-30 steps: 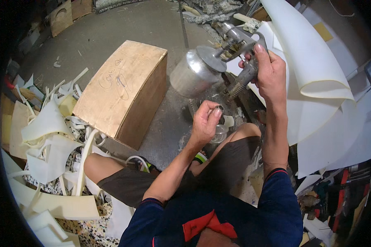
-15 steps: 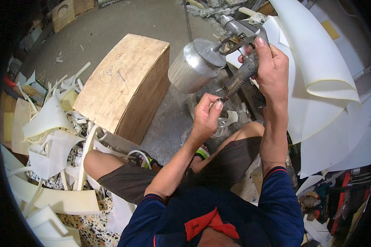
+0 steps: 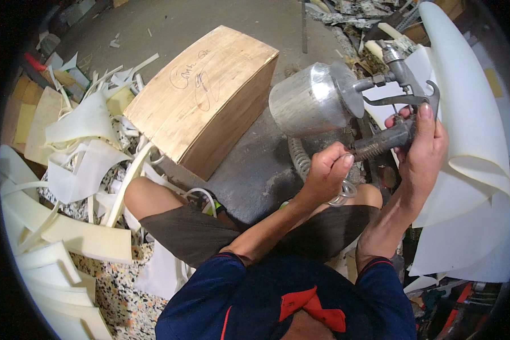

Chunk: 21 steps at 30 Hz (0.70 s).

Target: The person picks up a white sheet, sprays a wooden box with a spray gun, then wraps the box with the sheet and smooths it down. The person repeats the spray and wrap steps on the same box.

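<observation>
At the right of centre, my right hand (image 3: 424, 147) grips the handle of a metal spray gun (image 3: 402, 79). Its silver cup (image 3: 309, 99) is tilted on its side. My left hand (image 3: 330, 170) is closed in a pinch at the lower end of the gun's handle, on what looks like a small hose fitting (image 3: 351, 153), partly hidden by my fingers. A coiled clear hose (image 3: 301, 158) hangs below the cup and behind my left hand.
A wooden box (image 3: 198, 90) stands on the grey floor (image 3: 130, 22) in front of me, left of the gun. Foam offcuts (image 3: 90, 164) and speckled foam (image 3: 119, 294) are heaped at my left. Large white foam sheets (image 3: 464, 170) lie at my right, with debris behind.
Both hands have moved rightward with the gun. My left hand's small fitting now meets the handle's lower end. The view has shifted, so the box appears further right and higher.
</observation>
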Each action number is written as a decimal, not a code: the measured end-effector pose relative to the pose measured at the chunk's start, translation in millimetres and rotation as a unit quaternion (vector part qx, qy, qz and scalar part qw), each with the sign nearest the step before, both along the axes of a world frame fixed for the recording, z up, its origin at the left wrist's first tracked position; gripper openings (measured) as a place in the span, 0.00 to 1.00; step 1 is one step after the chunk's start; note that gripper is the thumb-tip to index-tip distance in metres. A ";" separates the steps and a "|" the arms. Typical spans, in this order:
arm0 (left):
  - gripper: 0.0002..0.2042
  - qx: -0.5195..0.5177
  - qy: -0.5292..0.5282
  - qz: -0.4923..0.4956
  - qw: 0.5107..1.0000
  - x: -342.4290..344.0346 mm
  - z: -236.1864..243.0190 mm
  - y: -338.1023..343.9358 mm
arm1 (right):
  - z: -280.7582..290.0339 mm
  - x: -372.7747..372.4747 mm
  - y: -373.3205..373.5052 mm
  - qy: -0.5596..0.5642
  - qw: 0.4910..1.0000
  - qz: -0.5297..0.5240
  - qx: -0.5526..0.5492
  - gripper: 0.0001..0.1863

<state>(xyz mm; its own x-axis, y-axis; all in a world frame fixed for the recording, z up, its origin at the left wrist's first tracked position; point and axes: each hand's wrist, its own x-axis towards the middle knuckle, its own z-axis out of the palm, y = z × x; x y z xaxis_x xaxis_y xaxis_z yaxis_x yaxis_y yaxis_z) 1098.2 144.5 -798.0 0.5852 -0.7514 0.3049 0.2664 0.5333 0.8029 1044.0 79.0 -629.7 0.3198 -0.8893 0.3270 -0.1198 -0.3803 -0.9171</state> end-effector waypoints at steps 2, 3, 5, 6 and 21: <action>0.13 0.010 -0.018 0.004 1.000 0.3 2.2 4.8 | -0.9 -1.3 2.2 -0.008 1.000 -0.006 0.005 0.20; 0.14 0.005 -0.054 0.023 0.998 1.4 2.2 7.6 | -1.5 -3.0 3.7 0.004 1.000 -0.008 0.008 0.20; 0.15 0.011 -0.093 0.032 0.995 9.0 1.3 6.7 | -6.6 -3.9 7.3 0.002 1.000 -0.011 -0.006 0.20; 0.16 0.019 -0.109 0.050 0.993 9.2 0.0 9.3 | -10.3 -5.2 9.9 0.007 1.000 -0.021 0.000 0.20; 0.13 0.033 -0.185 0.110 0.976 16.2 -48.0 33.0 | -102.1 -6.7 14.1 -0.052 0.953 0.290 0.069 0.22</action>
<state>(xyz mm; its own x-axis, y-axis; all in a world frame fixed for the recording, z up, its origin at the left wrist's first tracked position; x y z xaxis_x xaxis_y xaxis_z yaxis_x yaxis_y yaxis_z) 1114.4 177.5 -846.0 0.5939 -0.6447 0.4813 -0.1633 0.4891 0.8568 1037.2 93.1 -731.8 0.7432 -0.6092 0.2766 0.1685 -0.2297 -0.9586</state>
